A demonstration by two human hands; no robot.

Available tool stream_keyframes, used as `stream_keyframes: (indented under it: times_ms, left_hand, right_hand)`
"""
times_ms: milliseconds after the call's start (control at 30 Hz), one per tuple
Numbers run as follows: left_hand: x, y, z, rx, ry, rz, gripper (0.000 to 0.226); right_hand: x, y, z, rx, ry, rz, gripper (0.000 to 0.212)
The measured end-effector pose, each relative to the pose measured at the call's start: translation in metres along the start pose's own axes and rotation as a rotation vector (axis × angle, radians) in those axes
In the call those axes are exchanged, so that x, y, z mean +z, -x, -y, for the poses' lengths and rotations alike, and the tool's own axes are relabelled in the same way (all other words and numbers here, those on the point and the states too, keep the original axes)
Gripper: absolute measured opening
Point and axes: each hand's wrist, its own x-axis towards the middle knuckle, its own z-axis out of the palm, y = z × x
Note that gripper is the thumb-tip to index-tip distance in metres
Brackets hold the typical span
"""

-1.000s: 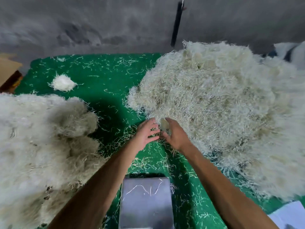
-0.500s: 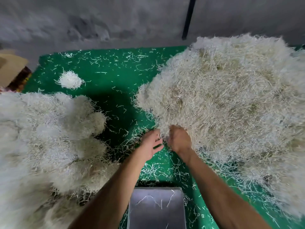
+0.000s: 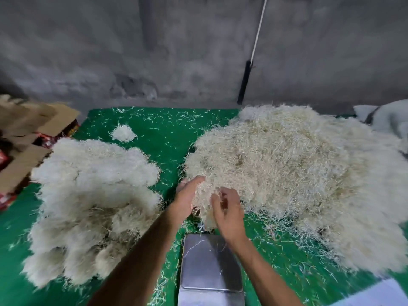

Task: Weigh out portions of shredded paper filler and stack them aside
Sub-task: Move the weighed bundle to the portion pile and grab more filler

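- A clump of shredded paper filler (image 3: 204,202) is cupped between the left hand (image 3: 186,198) and the right hand (image 3: 228,212), fingers curled round it, above the far edge of a metal scale pan (image 3: 209,263).
- The clump is held against the near edge of the large loose heap (image 3: 298,173) on the green surface (image 3: 163,138).
- Weighed portions (image 3: 92,204) are seen piled at left, well apart from the heap.
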Motion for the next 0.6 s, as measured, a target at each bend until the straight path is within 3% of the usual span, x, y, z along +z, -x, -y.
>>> stream_keyframes:
  times_ms: [67, 100, 167, 267, 400, 500, 600]
  left_hand:
    - [-0.004, 0.017, -0.016, 0.045, -0.006, 0.056, 0.090]
    - [-0.006, 0.025, -0.025, 0.056, -0.010, 0.066, 0.108]
    - [-0.004, 0.034, -0.043, 0.091, 0.025, 0.089, 0.117]
    - [0.004, 0.047, -0.073, 0.155, -0.006, 0.153, 0.100]
    - [0.033, 0.061, -0.125, 0.303, -0.108, 0.168, 0.063]
    - [0.056, 0.064, -0.171, 0.485, -0.215, 0.128, 0.034]
    - [0.076, 0.068, -0.216, 0.686, -0.286, 0.124, 0.034]
  right_hand:
    - [-0.001, -0.008, 0.011, 0.200, -0.074, -0.116, 0.051]
    - [0.000, -0.015, 0.015, 0.313, -0.127, -0.082, 0.060]
    - [0.000, -0.025, 0.029, 0.524, -0.300, 0.060, 0.063]
    - [-0.004, -0.041, 0.054, 0.702, -0.565, 0.190, 0.085]
    - [-0.022, -0.076, 0.089, 0.622, -0.895, 0.292, 0.096]
    - [-0.040, -0.113, 0.120, 0.462, -0.876, 0.264, 0.088]
    - [-0.061, -0.153, 0.143, 0.400, -0.788, 0.157, 0.069]
